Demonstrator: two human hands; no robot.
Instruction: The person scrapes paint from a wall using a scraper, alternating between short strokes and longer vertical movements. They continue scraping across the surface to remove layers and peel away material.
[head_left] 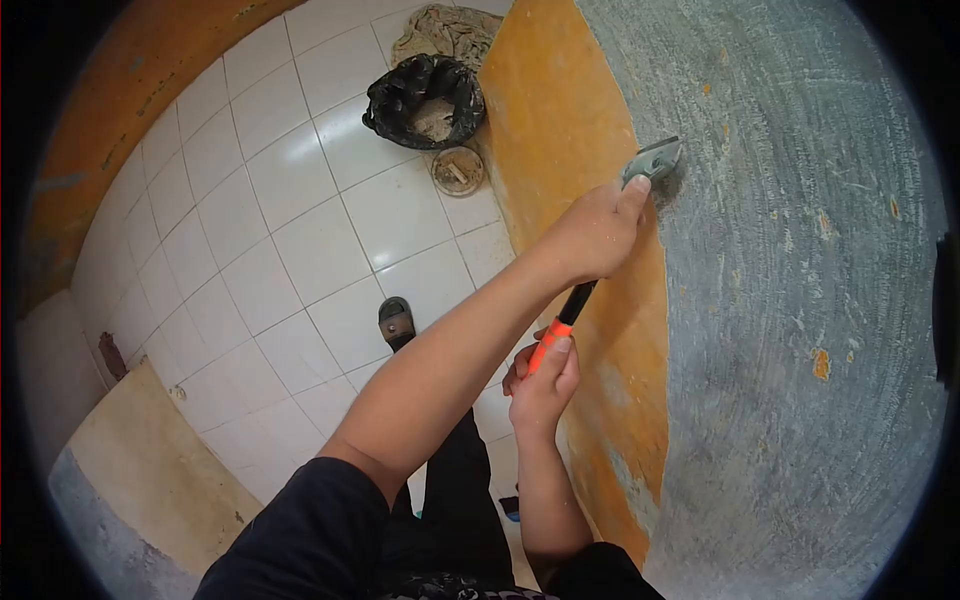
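A long-handled wall scraper (655, 162) has its metal blade head against the wall, right where the orange paint meets the scraped grey surface. My left hand (605, 228) is wrapped around the shaft close below the head, thumb lying along it. Lower down, my right hand (547, 385) grips the orange end of the handle (548, 345). Between both hands a black stretch of the shaft shows. The grey wall area (780, 300) carries many scrape streaks and small orange flecks. Smooth orange paint (560, 110) covers the strip to the left of the blade.
On the white tiled floor (290, 190) stands a bin lined with a black bag (425, 100), with debris inside. Beside it are a small round container (458, 171) and a crumpled cloth (445, 35). My sandalled foot (396, 318) is below. A low wall (160, 450) stands at left.
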